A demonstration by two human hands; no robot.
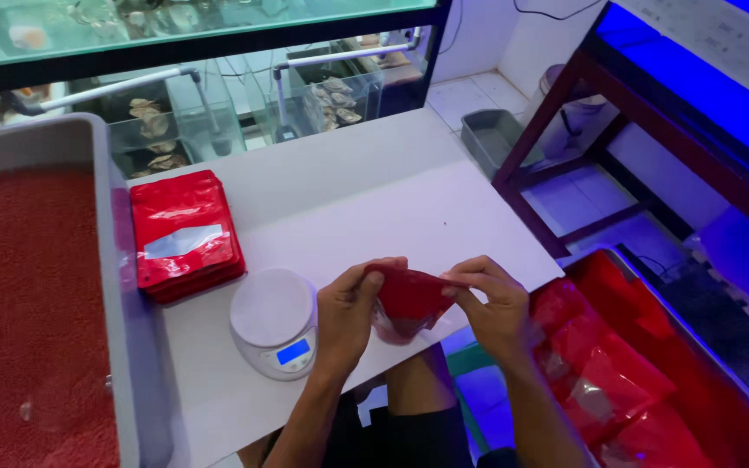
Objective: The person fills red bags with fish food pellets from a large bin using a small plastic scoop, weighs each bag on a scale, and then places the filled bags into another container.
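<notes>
Red and glossy, a small pouch (409,297) was pinched at its top edge between both hands, held just above the near edge of the white bench (366,208). The left hand (348,314) had its grip closed on the pouch's left corner, thumb in front; the right hand (496,305) gripped the right corner the same way. Just left of the left hand stood a round white kitchen scale (273,321) with a lit blue display. Farther left lay a stack of flat red pouches (185,234), beside a grey tub (123,286) of red pellets. To the right, below the bench, a bin (652,364) held filled red pouches.
</notes>
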